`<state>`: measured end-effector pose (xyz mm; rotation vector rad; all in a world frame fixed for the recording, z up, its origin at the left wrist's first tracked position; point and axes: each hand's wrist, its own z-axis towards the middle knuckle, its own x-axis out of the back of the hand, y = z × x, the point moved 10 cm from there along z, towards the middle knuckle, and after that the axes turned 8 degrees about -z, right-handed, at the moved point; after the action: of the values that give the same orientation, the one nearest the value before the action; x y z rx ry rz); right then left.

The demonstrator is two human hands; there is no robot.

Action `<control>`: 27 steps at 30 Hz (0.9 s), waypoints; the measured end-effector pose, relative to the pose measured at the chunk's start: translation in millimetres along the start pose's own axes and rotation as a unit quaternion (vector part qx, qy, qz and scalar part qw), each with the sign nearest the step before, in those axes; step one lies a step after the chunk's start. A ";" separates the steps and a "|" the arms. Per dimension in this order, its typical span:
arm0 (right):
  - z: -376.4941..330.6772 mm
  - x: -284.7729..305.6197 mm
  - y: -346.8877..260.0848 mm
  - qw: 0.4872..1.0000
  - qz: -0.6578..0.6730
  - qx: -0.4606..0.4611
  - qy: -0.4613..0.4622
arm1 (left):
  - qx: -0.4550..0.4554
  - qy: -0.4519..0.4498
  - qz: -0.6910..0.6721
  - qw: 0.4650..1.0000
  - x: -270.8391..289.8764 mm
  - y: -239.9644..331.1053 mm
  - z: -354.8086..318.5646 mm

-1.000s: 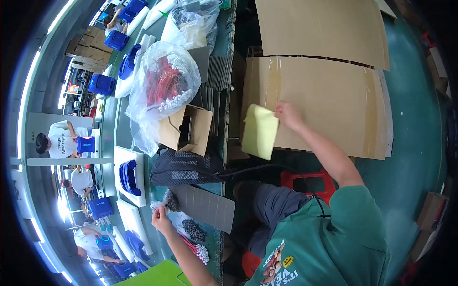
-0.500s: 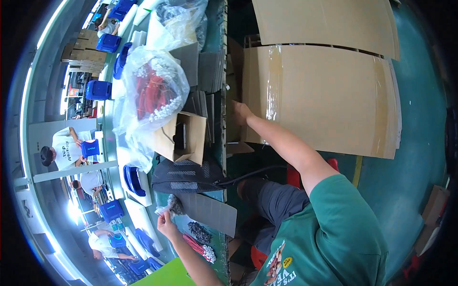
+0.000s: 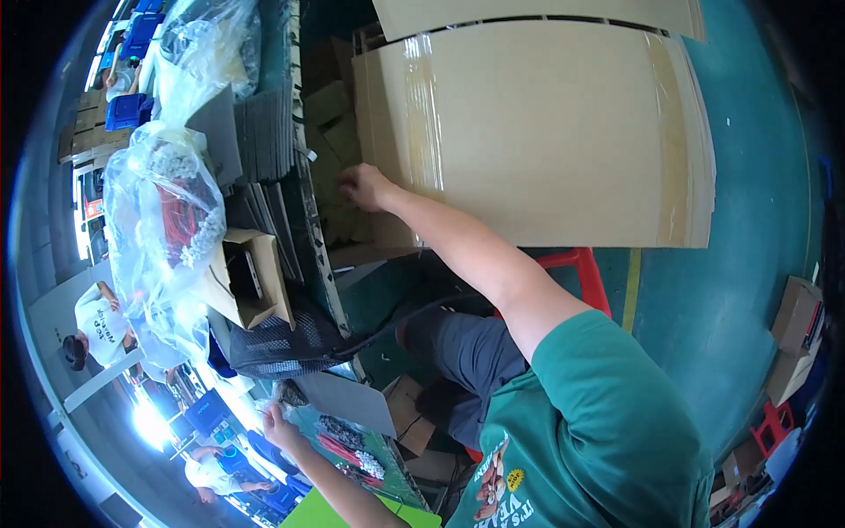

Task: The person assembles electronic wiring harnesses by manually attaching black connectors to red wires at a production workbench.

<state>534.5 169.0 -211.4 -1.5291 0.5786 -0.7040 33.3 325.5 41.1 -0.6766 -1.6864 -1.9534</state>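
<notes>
My left hand [image 3: 279,429] is at the lower left over the workbench, its fingertips pinched at the edge of a small clear plastic bag [image 3: 289,393] with dark contents. Beside it on the bench lie red wires with white connectors [image 3: 350,456] and a heap of small black parts [image 3: 340,431]. Farther up, my right hand [image 3: 365,187] reaches over an open cardboard carton [image 3: 378,231], between the bench edge and a tall stack of flat cardboard. Brown pieces [image 3: 330,119] show inside that carton. The right fingers are curled; whatever may be in them is hidden.
A black mesh backpack [image 3: 286,341], a small open box [image 3: 280,299] and grey cardboard sheets [image 3: 264,136] crowd the bench. Behind them sits a large clear bag of red wires [image 3: 180,216]. Taped flat cardboard [image 3: 546,132] fills the right, above a red stool [image 3: 588,280]. Co-workers sit beyond.
The view has swung, so the bench and cardboard appear farther left. My right hand shows more fully over the carton, and more of its inside is visible. My left hand stays by the small bag.
</notes>
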 end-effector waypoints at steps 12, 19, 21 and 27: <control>-23.8 -1.2 35.3 0.993 0.065 -0.061 -0.082 | -0.058 -0.028 0.011 0.998 -19.9 27.3 -22.5; -109.8 68.6 -102.7 0.995 0.064 -0.006 0.076 | -0.075 -0.003 -0.007 0.997 -6.9 44.8 -33.3; -148.4 66.8 -142.3 0.998 0.038 0.026 0.040 | -0.108 -0.022 -0.024 0.994 -13.1 51.5 -30.9; -249.9 -34.2 -184.1 0.967 -0.183 0.007 -0.175 | -0.100 0.053 -0.145 0.983 8.6 46.1 -23.6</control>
<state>320.0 37.3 -26.6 -1.7169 0.0220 -0.6894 54.6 295.6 78.6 -0.4021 -1.6101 -2.3410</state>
